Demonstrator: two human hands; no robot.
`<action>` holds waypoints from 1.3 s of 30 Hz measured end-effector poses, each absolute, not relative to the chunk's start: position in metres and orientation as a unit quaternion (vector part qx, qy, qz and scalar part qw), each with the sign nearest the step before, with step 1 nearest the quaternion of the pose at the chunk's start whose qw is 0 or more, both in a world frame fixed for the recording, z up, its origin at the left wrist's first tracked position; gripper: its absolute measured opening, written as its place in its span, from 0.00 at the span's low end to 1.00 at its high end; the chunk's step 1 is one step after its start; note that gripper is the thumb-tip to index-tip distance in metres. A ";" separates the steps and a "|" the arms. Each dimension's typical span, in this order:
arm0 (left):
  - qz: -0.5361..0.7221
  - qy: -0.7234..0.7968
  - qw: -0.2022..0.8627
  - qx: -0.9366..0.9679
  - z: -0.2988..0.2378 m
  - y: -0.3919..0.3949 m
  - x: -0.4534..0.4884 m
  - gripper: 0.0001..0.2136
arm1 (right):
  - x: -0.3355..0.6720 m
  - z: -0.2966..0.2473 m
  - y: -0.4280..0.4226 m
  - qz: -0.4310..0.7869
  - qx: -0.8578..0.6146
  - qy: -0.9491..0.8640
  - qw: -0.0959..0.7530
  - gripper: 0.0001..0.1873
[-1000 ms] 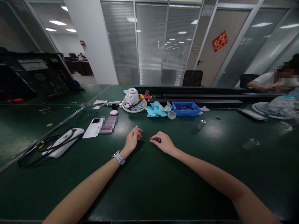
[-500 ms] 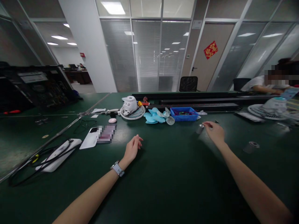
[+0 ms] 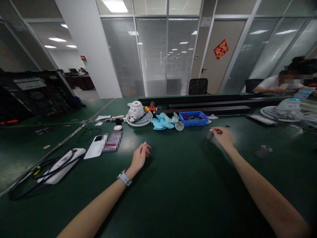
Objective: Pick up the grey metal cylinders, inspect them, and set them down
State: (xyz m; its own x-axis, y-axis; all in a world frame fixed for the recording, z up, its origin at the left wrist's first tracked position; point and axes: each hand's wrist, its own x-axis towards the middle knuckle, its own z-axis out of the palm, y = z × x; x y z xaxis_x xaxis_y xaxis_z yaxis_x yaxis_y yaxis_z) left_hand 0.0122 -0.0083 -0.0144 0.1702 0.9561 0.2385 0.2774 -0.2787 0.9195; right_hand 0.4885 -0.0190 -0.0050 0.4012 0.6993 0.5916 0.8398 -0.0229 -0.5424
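Observation:
My right hand [image 3: 224,137] reaches out over the table, thumb and fingertips pinched at the top of a small silvery metal cylinder [image 3: 209,134]. The cylinder stands upright, its top partly covered by the fingers. A second, similar metal cylinder [image 3: 263,151] stands to the right of my right forearm. My left hand [image 3: 139,157], with a watch [image 3: 124,178] on its wrist, rests on the green table [image 3: 173,185]. Its fingers are loosely bent and slightly apart, with nothing in them.
At the back are a white fan part [image 3: 136,112], light-blue fan blades [image 3: 162,122] and a blue tray [image 3: 193,119] of small parts. Phones [image 3: 95,147] and a cabled white power strip [image 3: 63,165] lie left. A person [image 3: 274,86] sits at the far right, behind another fan.
My right fingers have shifted slightly left onto the cylinder's top. My left hand has stayed in place. The whole view has shifted a little.

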 end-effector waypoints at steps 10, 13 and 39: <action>0.448 0.461 0.373 0.670 -0.014 -0.008 0.013 0.25 | 0.494 -0.037 -0.013 0.051 -0.710 -0.505 0.488 0.37; 0.440 0.461 0.371 0.675 -0.014 -0.008 0.013 0.25 | 0.499 -0.047 -0.009 0.055 -0.728 -0.492 0.474 0.35; 0.416 0.412 0.326 0.742 0.001 -0.023 0.016 0.17 | 0.246 0.000 -0.067 0.321 -0.461 -0.735 0.380 0.24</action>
State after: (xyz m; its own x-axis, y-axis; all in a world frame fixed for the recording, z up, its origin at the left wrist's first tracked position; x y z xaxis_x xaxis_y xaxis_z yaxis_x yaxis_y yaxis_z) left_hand 0.0159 -0.0232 0.0015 0.3145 0.8833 0.3476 0.3409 -0.4469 0.8271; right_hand 0.2460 -0.0669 0.0001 -0.2869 0.9212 0.2629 0.4341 0.3697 -0.8215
